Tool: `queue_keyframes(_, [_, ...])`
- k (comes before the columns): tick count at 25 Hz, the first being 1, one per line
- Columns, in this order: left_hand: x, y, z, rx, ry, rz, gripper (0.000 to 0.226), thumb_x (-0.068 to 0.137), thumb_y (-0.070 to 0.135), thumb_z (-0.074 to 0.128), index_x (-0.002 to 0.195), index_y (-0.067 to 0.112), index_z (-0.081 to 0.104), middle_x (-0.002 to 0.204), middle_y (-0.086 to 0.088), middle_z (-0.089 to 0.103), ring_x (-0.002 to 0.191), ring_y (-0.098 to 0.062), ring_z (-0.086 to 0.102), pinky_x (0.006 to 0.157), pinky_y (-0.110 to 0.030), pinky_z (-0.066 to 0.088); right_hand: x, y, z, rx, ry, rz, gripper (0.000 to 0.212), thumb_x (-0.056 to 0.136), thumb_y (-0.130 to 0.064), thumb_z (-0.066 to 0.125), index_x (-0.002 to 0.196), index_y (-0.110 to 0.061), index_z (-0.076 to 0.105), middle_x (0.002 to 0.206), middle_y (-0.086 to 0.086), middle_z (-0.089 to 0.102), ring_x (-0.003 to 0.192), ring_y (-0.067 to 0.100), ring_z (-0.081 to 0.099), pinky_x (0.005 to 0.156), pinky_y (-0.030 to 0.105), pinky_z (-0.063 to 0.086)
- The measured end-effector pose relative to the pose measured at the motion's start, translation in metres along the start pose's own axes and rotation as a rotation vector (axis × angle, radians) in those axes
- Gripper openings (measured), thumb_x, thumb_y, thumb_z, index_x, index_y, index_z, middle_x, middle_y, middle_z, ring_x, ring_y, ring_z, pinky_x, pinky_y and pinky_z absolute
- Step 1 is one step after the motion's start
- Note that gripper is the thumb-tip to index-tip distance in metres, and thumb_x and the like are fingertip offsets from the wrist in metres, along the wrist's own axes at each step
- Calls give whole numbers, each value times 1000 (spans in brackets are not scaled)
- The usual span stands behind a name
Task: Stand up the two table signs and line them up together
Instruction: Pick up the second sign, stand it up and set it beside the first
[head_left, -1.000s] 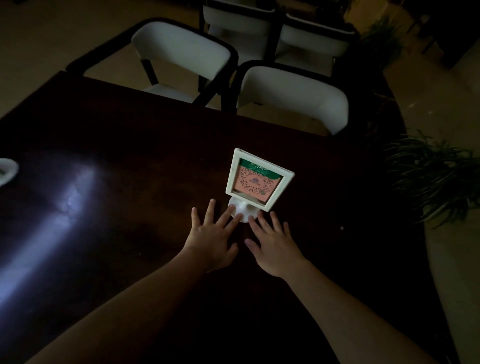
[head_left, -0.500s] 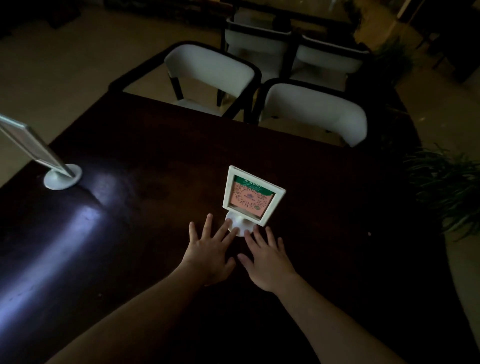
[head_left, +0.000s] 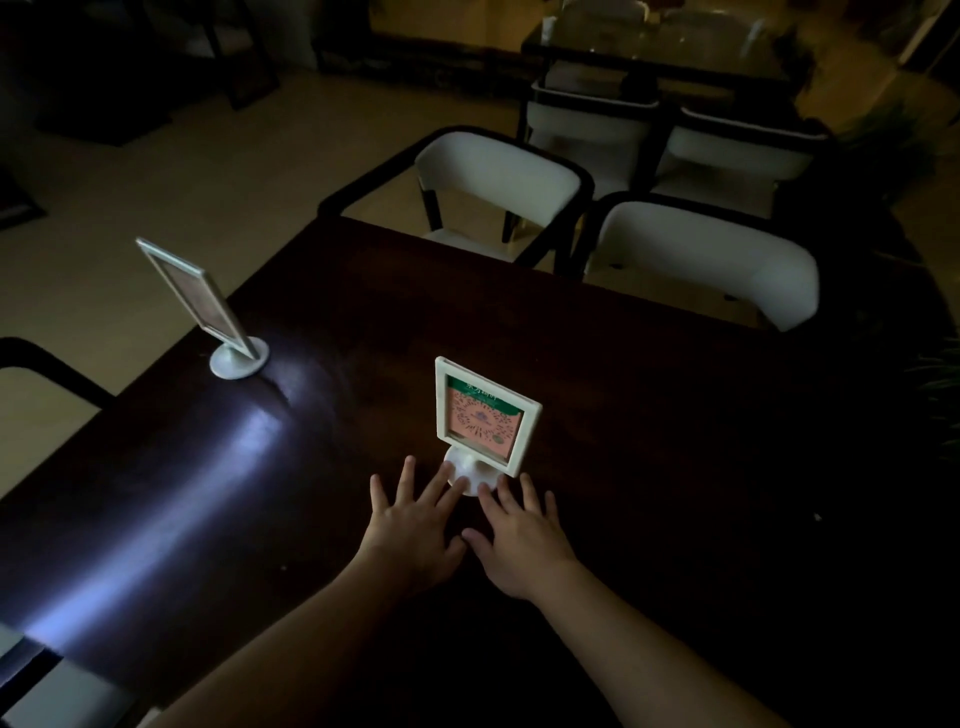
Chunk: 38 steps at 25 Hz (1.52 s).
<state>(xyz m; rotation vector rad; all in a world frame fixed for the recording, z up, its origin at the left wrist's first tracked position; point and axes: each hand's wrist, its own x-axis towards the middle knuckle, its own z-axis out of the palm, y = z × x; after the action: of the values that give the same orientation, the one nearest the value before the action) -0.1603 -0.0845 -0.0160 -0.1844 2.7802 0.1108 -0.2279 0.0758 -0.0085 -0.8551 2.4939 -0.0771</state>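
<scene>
A white-framed table sign with a pink and green card stands upright on its round base in the middle of the dark table. My left hand and my right hand lie flat on the table just in front of it, fingers spread, fingertips touching the base from either side. A second white table sign stands upright near the table's left edge, seen almost edge-on, well apart from the first.
Two white chairs stand at the table's far side, more chairs and a dark table behind them. A plant is at the right. Another chair sits at the left edge.
My view has swung left and up, so the second sign came fully into view. My hands stay at the near sign's base, drawn slightly closer to me with it.
</scene>
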Motion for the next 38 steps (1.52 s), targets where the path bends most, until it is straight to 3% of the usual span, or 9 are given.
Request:
queue_keyframes(22, [36, -250, -28, 5, 26, 163, 83, 80, 64, 17, 155, 35, -5, 165, 7, -12, 146, -39, -22, 108, -74, -6, 124, -215, -36, 30, -34, 153, 73, 103, -58, 31, 162, -26, 3, 171, 8, 2, 155, 34, -8, 122, 56, -1])
queue_keyframes(38, [61, -322, -34, -37, 54, 120, 85, 80, 68, 16, 155, 35, -7, 166, 7, -9, 147, -35, -22, 111, -69, -8, 175, -280, -45, 28, 1, 182, 65, 107, -47, 27, 162, -23, 3, 170, 12, 6, 155, 34, -3, 122, 54, 1])
